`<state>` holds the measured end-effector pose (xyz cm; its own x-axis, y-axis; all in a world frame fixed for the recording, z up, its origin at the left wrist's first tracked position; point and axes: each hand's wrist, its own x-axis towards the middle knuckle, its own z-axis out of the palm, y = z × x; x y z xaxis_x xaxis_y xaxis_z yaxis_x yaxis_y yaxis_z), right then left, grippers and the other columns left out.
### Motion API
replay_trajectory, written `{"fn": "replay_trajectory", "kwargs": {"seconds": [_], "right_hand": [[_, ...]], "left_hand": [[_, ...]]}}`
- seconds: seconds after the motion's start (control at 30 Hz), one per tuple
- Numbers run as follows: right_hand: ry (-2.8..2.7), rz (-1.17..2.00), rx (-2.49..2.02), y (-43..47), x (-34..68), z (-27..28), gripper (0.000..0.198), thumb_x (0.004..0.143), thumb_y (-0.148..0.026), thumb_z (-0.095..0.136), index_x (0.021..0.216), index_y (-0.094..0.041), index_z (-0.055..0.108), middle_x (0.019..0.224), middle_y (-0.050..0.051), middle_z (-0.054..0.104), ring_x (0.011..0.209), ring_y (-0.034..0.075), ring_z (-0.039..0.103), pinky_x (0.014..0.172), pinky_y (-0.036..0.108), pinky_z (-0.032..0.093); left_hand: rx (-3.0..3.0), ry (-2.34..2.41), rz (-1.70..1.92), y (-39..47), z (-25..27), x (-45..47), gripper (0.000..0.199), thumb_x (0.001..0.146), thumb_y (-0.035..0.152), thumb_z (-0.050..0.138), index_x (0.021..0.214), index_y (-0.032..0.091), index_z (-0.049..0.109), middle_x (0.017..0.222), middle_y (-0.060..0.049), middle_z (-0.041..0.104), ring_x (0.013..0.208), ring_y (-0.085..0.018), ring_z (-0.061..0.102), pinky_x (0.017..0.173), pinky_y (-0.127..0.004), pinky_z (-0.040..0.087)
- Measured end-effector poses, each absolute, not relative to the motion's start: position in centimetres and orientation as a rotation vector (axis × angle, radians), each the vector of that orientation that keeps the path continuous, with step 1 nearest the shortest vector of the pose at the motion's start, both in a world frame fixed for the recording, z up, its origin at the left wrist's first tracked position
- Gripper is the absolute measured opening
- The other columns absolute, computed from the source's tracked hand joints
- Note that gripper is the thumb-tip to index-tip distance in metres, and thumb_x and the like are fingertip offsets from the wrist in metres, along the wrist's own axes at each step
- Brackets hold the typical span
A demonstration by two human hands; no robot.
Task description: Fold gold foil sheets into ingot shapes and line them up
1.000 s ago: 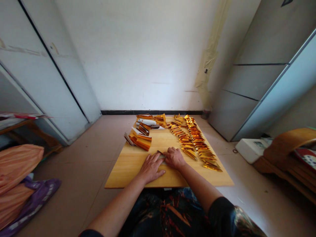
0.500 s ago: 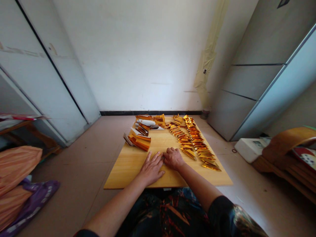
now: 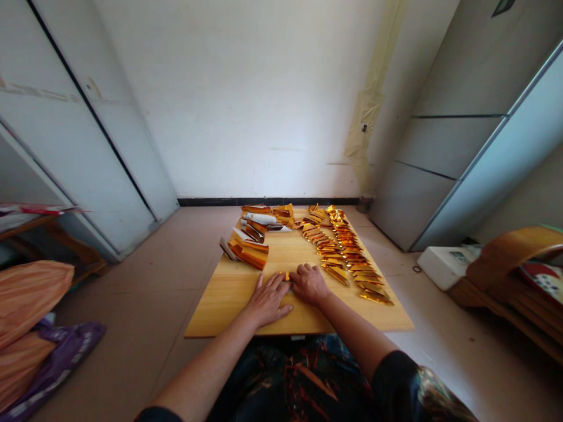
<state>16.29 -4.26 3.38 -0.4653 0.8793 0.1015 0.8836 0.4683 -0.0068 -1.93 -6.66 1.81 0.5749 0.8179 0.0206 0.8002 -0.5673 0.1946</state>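
A small piece of gold foil paper [image 3: 287,276] lies on the wooden board between my hands, mostly covered by fingers. My left hand [image 3: 269,300] rests flat, fingers stretched out, its fingertips on the paper's left part. With its fingers curled, my right hand [image 3: 310,284] grips the paper's right end. To the right, folded gold paper pieces [image 3: 352,249] lie in two overlapping rows. On the left side of the board are curled stacks of gold paper sheets [image 3: 250,253] and a white roll [image 3: 260,218].
The wooden board [image 3: 220,310] has its near edge close to my lap. A white wall rises behind it. Orange and purple bags [image 3: 33,310] lie at left; a white box [image 3: 444,265] and wooden furniture [image 3: 505,281] stand at right, near a grey refrigerator [image 3: 440,140].
My left hand has shifted slightly left, away from the right hand. More of the gold paper now shows between them. The right hand has barely moved.
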Motion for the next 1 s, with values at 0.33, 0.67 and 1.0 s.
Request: {"fn": "replay_trajectory", "kwargs": {"seconds": [0.33,0.67,1.0], "right_hand": [[-2.533,-0.119,-1.487,-5.5,17.2,1.9,0.024,0.094,-0.028,0.041,0.102,-0.023,0.063,0.098,0.007,0.059,0.094,0.020,0.046,0.078,0.031,0.029],[-2.527,-0.120,-1.488,-5.6,17.3,2.0,0.027,0.096,-0.030,0.039,0.107,-0.026,0.063,0.099,0.005,0.060,0.095,0.019,0.046,0.079,0.031,0.028],[-2.539,-0.145,-1.473,-5.5,17.2,1.8,0.024,0.095,-0.029,0.040,0.105,-0.026,0.062,0.102,0.005,0.060,0.096,0.019,0.046,0.078,0.031,0.028]], "left_hand": [[2.596,1.363,0.130,-6.7,1.3,-2.2,0.071,0.084,0.050,0.047,0.145,0.026,0.021,0.154,-0.009,0.021,0.142,-0.027,0.016,0.113,-0.057,0.006],[2.544,1.420,0.080,-6.5,1.5,-1.9,0.075,0.080,0.055,0.049,0.144,0.023,0.027,0.155,-0.011,0.018,0.142,-0.028,0.014,0.113,-0.057,0.006],[2.528,1.418,0.026,-5.8,2.3,-2.0,0.084,0.071,0.066,0.053,0.141,0.026,0.031,0.154,-0.010,0.019,0.141,-0.032,0.018,0.110,-0.061,0.009]]}}
